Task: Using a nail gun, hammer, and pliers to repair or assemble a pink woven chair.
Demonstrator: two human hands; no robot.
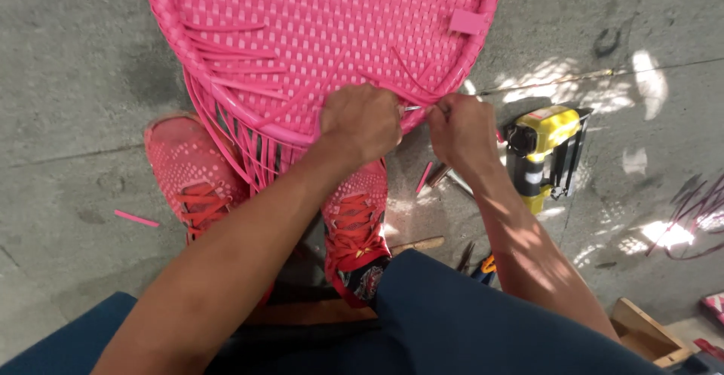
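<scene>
Head view: hands (411,122) pinch strand at pink woven seat (324,35) rim; stapler (544,152) near.

Floor (68,66): grey concrete, stained, with patches of sunlight on the right. Yellow and black power tool (544,152) lies on the floor right of centre. Two red shoes with red laces: one (192,171) at left, the other (356,224) at centre. Short pink strip offcut (136,218) lies alone on the floor at far left. Wooden handle (416,245) just right of the centre shoe. Pliers with orange grips (477,262) near it, partly hidden. Loose dark strands (697,216) at right edge. Wooden box corner (650,336) at lower right.
</scene>
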